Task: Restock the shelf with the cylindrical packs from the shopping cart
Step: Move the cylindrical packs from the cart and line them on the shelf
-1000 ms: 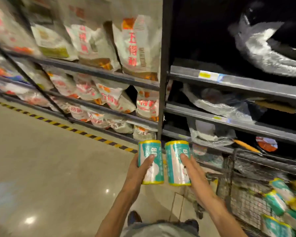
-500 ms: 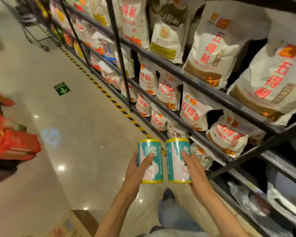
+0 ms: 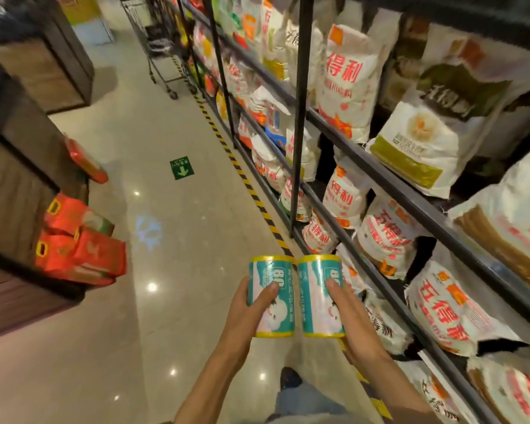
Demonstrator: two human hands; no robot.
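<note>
Here the left hand [image 3: 245,313] grips one cylindrical pack [image 3: 271,296] and the right hand [image 3: 354,324] grips a second pack [image 3: 320,296], fingers wrapped round each. Both packs stand upright, side by side and almost touching, held out over the floor [image 3: 172,270] at about 6 o'clock in the view. The shelf [image 3: 389,182] runs from 12 o'clock down to 4 o'clock, crowded with white flour bags [image 3: 346,78]. No open slot for the packs shows, and the shopping cart they came from is not in view.

The risk, as I judge it, lies in the carrying: each pack has a slick wrapper and is held by one hand only, so a loosened thumb could let one slide down. Pushing them in among soft bags could also tip the bags forward off the shelf.
</note>
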